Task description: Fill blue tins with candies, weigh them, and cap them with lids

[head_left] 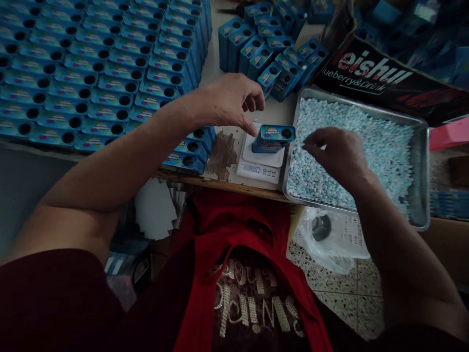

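Observation:
A small blue box (pixel 273 139) with a dark round hole in its top stands on a white digital scale (pixel 257 171), whose display is lit. Just left of the box and above it is my left hand (pixel 230 100), thumb and curled fingers apart, holding nothing. My right hand (pixel 339 151) hovers over the near left part of a metal tray (pixel 421 181) filled with small pale blue and white pellets (pixel 351 122). Its thumb and index fingertips are pinched together close to the box's right side; anything between them is too small to make out.
Many rows of blue boxes (pixel 98 73) cover the left of the table. More blue boxes (pixel 252 54) stand loosely behind the scale. A black printed carton (pixel 384 73) holds blue boxes at the back right. A pink object (pixel 449 134) lies right of the tray.

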Tool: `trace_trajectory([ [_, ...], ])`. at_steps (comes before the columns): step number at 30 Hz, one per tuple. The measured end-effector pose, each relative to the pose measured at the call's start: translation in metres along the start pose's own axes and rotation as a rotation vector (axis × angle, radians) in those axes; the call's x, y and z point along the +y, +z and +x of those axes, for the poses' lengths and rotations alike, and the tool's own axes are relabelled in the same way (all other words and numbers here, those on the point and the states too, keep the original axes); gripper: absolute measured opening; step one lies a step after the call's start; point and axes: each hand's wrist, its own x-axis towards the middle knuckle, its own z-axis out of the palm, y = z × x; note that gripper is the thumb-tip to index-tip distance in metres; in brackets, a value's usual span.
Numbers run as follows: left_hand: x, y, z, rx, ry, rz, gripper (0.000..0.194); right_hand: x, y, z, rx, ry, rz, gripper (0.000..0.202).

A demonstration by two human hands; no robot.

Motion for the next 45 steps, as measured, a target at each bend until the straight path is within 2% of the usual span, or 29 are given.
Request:
trace_trajectory([
  [2,0.003,0.0,0.0,-0.007,-0.003,0.007,0.1,0.018,0.017,-0.013,-0.091,0.028,-0.028,0.024],
  [4,0.006,0.0,0.001,0.003,-0.011,0.028,0.101,0.029,0.035,-0.026,-0.105,0.015,-0.051,0.043],
  [6,0.01,0.001,0.002,0.003,-0.012,0.049,0.099,0.032,0.049,-0.036,-0.117,-0.031,-0.078,0.064],
  [8,0.013,0.003,0.004,-0.001,0.001,0.056,0.1,0.03,0.057,-0.041,-0.135,-0.065,-0.117,0.071],
  [12,0.02,0.004,0.003,-0.005,0.016,0.055,0.098,0.026,0.057,-0.037,-0.187,-0.054,-0.176,0.047],
  [15,0.024,0.003,-0.001,-0.007,0.005,0.068,0.087,0.034,0.046,-0.029,-0.219,-0.003,-0.01,0.033],
  [17,0.025,0.001,-0.004,-0.001,-0.004,0.088,0.082,0.043,0.038,-0.024,-0.211,0.121,0.18,0.025],
  [20,0.024,-0.002,-0.005,0.001,-0.036,0.108,0.089,0.053,0.026,-0.018,-0.226,0.292,0.428,0.03],
  [23,0.019,-0.003,-0.002,-0.018,-0.053,0.103,0.098,0.056,0.018,-0.01,-0.179,0.326,0.572,0.032],
  [27,0.011,-0.001,0.005,-0.048,-0.048,0.1,0.098,0.039,0.0,0.006,-0.134,0.253,0.866,0.039],
  [29,0.006,-0.001,0.008,-0.048,-0.038,0.094,0.097,0.022,-0.012,0.016,-0.139,0.156,0.885,0.036],
  [33,-0.002,-0.002,0.008,-0.057,-0.024,0.079,0.095,-0.014,-0.028,0.033,-0.182,-0.003,0.743,0.02],
  [36,-0.007,-0.004,0.006,-0.058,-0.039,0.065,0.09,-0.031,-0.029,0.042,-0.145,-0.07,0.551,0.011],
  [41,-0.013,-0.006,0.001,-0.055,-0.059,0.048,0.09,-0.037,-0.03,0.044,-0.084,-0.131,0.391,0.021],
  [45,-0.015,-0.007,0.001,-0.063,-0.072,0.041,0.089,-0.043,-0.032,0.042,-0.082,-0.101,0.433,0.014],
])
